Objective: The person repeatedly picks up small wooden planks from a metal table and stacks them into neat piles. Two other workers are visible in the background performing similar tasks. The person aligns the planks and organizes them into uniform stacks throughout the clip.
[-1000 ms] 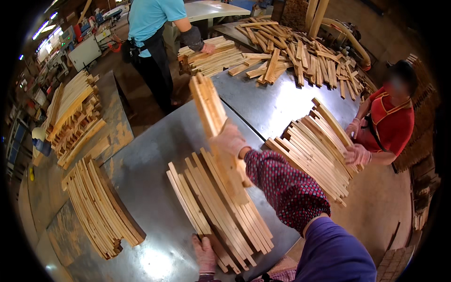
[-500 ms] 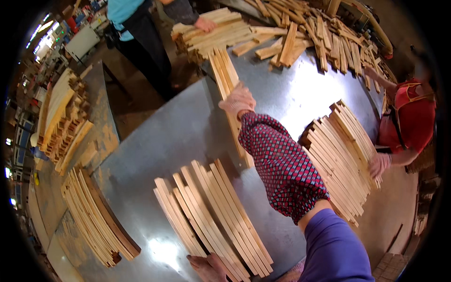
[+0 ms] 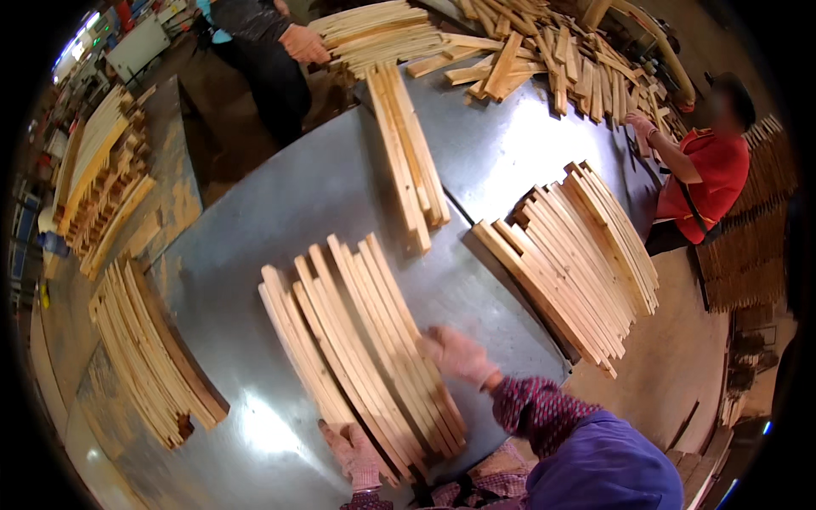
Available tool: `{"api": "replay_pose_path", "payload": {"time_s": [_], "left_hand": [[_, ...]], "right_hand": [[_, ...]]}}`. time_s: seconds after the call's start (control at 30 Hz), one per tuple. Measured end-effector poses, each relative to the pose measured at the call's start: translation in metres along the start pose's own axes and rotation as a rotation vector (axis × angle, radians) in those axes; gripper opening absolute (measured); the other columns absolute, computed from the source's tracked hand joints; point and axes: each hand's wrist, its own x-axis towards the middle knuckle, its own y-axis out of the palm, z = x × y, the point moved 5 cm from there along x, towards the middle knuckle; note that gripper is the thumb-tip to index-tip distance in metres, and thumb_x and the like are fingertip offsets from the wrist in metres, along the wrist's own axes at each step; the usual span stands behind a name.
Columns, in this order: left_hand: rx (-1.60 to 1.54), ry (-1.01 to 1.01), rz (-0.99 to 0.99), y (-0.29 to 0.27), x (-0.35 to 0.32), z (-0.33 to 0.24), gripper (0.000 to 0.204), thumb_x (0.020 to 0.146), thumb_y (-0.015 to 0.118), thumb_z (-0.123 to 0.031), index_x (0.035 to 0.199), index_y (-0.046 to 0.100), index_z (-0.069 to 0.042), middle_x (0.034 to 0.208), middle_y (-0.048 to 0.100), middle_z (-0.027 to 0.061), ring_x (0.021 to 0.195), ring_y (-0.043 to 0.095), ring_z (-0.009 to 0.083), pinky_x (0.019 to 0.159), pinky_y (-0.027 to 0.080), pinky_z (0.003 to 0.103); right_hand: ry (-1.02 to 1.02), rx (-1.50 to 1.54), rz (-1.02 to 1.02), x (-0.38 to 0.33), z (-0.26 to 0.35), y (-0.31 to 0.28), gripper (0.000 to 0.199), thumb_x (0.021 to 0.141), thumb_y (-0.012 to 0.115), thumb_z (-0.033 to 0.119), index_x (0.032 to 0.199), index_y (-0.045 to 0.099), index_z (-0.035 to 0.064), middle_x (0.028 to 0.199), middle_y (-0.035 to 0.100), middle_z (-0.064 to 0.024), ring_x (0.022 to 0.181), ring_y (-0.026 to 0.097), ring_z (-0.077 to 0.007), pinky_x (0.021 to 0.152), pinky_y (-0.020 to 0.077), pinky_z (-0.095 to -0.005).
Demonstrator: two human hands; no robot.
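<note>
In front of me a group of long, slightly curved wooden strips lies side by side on a metal-topped table, with a dark gap between some of them. My left hand, gloved, rests at the near left end of these strips, its thumb and fingers apart. Beside their right edge is my right hand, also gloved and blurred by motion; whether its fingertips touch the outer strip is unclear. Farther off, a narrower bunch of wooden strips lies on the table with no hand on it.
More strips lie in a right-hand group and a left-hand stack. A loose heap of wood pieces covers the far right. A co-worker in red stands right; another in dark clothes reaches toward a far stack.
My right hand has let go of the far bunch and come back to the near strips. The co-worker in red has drawn a hand off the right-hand group. My view has shifted.
</note>
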Motion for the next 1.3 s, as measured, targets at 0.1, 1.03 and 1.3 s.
{"api": "replay_pose_path", "payload": {"time_s": [0.1,1.03,1.3], "left_hand": [[-0.284,-0.161,-0.014,-0.009,-0.018,-0.006,0.063,0.097,0.05,-0.017,0.153,0.027,-0.002,0.129,0.056,0.0169,0.111,0.057,0.0254,0.095,0.048,0.035],[0.318,0.583,-0.066,-0.055,0.08,-0.055,0.131,0.062,0.089,-0.039,0.158,0.005,-0.006,0.156,0.024,0.0291,0.145,0.029,0.041,0.111,0.04,0.048],[0.372,0.624,-0.27,-0.051,0.116,-0.05,0.14,0.053,0.091,-0.053,0.155,0.008,-0.004,0.154,0.026,0.0296,0.14,0.035,0.0442,0.109,0.043,0.049]], "right_hand": [[0.164,0.009,0.006,-0.032,-0.005,0.058,0.057,0.093,0.054,0.045,0.121,0.058,-0.0046,0.125,0.056,-0.0286,0.121,0.051,-0.0429,0.103,0.0415,-0.0471],[-0.076,0.483,-0.024,0.117,0.053,0.104,0.05,0.091,0.067,0.029,0.13,0.061,-0.0006,0.124,0.068,-0.0127,0.114,0.063,-0.0198,0.1,0.0462,-0.0298],[-0.076,0.479,-0.176,0.082,0.04,0.134,0.047,0.091,0.066,0.026,0.13,0.061,0.0013,0.119,0.069,-0.0128,0.108,0.065,-0.0201,0.095,0.0497,-0.0315]]}}
